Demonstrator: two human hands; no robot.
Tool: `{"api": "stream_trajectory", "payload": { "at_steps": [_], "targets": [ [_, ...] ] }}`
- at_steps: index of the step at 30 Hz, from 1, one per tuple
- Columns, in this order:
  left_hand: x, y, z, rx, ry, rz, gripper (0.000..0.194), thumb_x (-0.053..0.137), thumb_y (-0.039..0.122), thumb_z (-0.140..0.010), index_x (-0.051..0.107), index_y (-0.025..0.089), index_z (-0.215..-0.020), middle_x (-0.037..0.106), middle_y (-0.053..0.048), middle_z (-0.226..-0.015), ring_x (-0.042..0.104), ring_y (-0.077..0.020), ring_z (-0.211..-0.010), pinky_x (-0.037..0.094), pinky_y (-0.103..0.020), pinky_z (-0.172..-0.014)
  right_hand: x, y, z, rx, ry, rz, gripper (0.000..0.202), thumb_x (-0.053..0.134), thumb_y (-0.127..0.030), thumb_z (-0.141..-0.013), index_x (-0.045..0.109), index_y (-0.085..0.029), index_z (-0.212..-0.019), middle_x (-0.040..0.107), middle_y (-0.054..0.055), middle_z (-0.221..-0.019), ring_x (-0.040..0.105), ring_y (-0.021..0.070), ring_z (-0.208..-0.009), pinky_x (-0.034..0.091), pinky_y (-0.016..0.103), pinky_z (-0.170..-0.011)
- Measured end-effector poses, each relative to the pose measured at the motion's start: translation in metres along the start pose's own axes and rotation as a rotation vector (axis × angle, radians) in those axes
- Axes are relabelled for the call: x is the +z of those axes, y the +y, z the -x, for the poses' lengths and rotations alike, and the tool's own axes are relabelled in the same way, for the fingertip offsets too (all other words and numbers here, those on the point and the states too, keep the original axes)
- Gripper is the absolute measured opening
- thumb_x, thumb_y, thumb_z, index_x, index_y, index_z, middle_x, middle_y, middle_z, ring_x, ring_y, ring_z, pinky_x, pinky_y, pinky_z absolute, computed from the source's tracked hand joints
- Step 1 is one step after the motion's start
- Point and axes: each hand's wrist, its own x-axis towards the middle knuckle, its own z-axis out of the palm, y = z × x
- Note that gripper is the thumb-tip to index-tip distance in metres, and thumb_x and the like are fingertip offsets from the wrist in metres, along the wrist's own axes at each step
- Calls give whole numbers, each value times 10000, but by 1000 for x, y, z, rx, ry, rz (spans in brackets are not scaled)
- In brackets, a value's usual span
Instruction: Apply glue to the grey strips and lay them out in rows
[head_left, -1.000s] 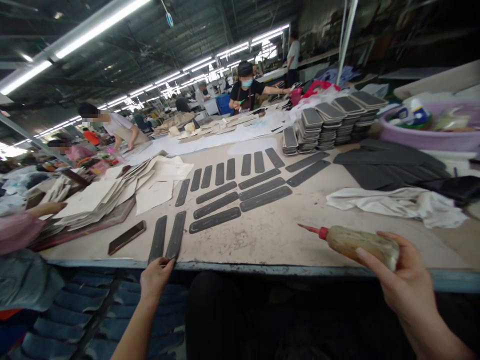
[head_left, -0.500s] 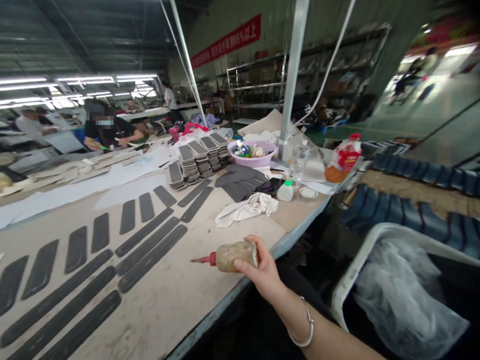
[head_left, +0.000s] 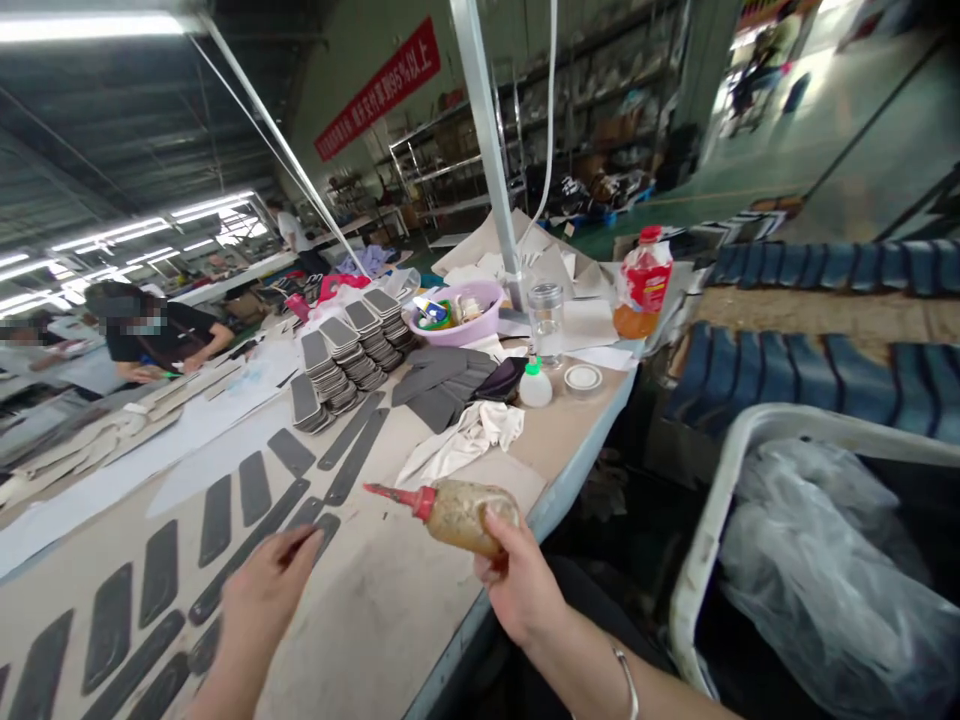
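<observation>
My right hand (head_left: 514,565) is wrapped round a squeeze bottle (head_left: 469,515) smeared with yellowish-brown stuff. The bottle is tilted on its side above the table, its red nozzle pointing left. Lower left, my left hand (head_left: 262,590) has its fingers pinched at the far end of a long dark grey strip (head_left: 327,532), which the hand partly covers. Other long strips (head_left: 251,555) lie beside it in slanting rows. Behind them is a row of shorter dark grey pieces (head_left: 160,570) with rounded ends, flat on the table.
Stacks of grey pieces (head_left: 349,355) stand farther back, near a purple basin (head_left: 480,320), a white cloth (head_left: 461,440), a green-capped bottle (head_left: 535,385) and a clear jar (head_left: 546,320). Right of the table edge is a grey bin (head_left: 705,560) holding plastic film. A person (head_left: 165,330) works at far left.
My left hand has come into view and reached the long strips. The bottle in my right hand has turned, its nozzle tipping slightly upward. The camera view has shifted right and tilted.
</observation>
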Motion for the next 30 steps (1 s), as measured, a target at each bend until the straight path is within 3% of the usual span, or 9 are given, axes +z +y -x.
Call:
{"api": "stream_trajectory", "payload": {
  "at_steps": [4, 7, 11, 16, 20, 24, 27, 30],
  "targets": [
    [76, 76, -83, 96, -130, 40, 304, 524, 381, -785, 705, 159, -886, 715, -92, -950, 670, -216, -870, 519, -303, -793, -6, -10, -9, 1, -8, -67, 354, 802, -357, -647, 593, -246, -912, 545, -53, -753, 401, 56, -539, 231, 149, -429],
    [117, 118, -120, 175, -173, 52, 344, 555, 374, -801, 691, 115, -983, 694, -126, -1028, 648, -203, -947, 475, -284, -868, -8, -14, -12, 13, 7, -86, 366, 804, -357, -645, 592, -241, -920, 527, -52, -737, 372, 53, -520, 209, 152, -417],
    [149, 142, -136, 214, -220, 30, 363, 604, 372, -784, 697, 89, -990, 688, -165, -1021, 641, -238, -972, 465, -305, -878, -9, -15, -13, 62, 28, -90, 383, 819, -352, -622, 584, -233, -900, 534, -46, -742, 376, 54, -521, 211, 154, -418],
    [168, 144, -135, 221, -240, -12, 265, 547, 288, -804, 723, 144, -939, 704, -124, -999, 646, -226, -946, 458, -296, -881, -10, -15, -12, 72, -10, -53, 388, 800, -362, -648, 586, -252, -953, 543, -49, -746, 397, 58, -532, 211, 153, -423],
    [156, 140, -132, 191, -173, -30, 281, 487, 266, -831, 721, 137, -918, 709, -122, -957, 651, -224, -912, 466, -293, -843, -10, -17, -12, 77, 19, -47, 441, 808, -360, -623, 585, -270, -992, 549, -55, -768, 419, 58, -547, 226, 149, -425],
    [116, 120, -108, 176, -36, -21, 308, 462, 295, -859, 692, 128, -976, 688, -120, -1026, 634, -222, -963, 468, -295, -858, -10, -20, -12, 50, -3, -38, 393, 797, -339, -641, 584, -267, -963, 554, -53, -782, 425, 58, -557, 236, 148, -428],
    [78, 83, -57, 326, 64, 14, 258, 489, 315, -866, 688, 171, -943, 693, -78, -1001, 641, -192, -930, 485, -271, -836, -10, -23, -10, 20, -25, -12, 377, 786, -329, -661, 584, -263, -971, 551, -51, -784, 425, 57, -564, 248, 145, -433],
    [42, 35, 20, 476, 93, -10, 191, 519, 286, -870, 681, 201, -925, 702, -47, -924, 654, -166, -844, 502, -252, -800, -9, -22, -5, 0, -66, 59, 353, 771, -328, -682, 585, -250, -972, 534, -52, -768, 414, 55, -559, 244, 144, -426]
  ]
}}
